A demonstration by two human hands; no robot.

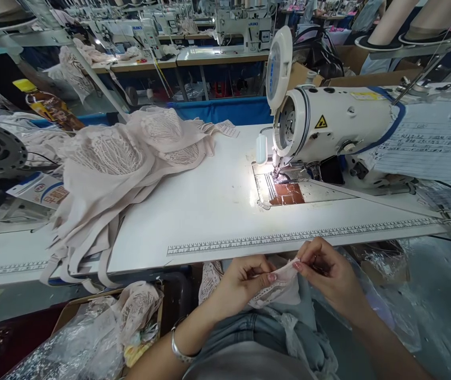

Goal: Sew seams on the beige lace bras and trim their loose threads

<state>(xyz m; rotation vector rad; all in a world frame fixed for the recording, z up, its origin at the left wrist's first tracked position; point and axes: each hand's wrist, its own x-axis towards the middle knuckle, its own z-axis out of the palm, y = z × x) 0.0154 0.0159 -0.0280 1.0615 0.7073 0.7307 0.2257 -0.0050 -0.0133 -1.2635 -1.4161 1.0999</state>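
Note:
Over my lap, just in front of the table edge, a pale pink lace garment piece (287, 287) is stretched between my two hands. My left hand (247, 282) pinches its upper edge between thumb and fingers. At the piece's right corner my right hand (324, 269) is closed, thumb against forefinger. More patterned lace (209, 279) hangs beside my left wrist. Beyond my hands stands a white sewing machine (328, 121), its lamp lighting the needle area (276, 174). A heap of pale pink lace garments (126, 153) lies on the table to the left, straps hanging over the edge.
A printed ruler (249, 241) runs along the front of the white table (194, 211). Handwritten paper (427, 137) covers the machine's right side. At lower left sits a box with plastic-wrapped lace (138, 306). A bottle with a yellow cap (49, 103) leans behind the heap.

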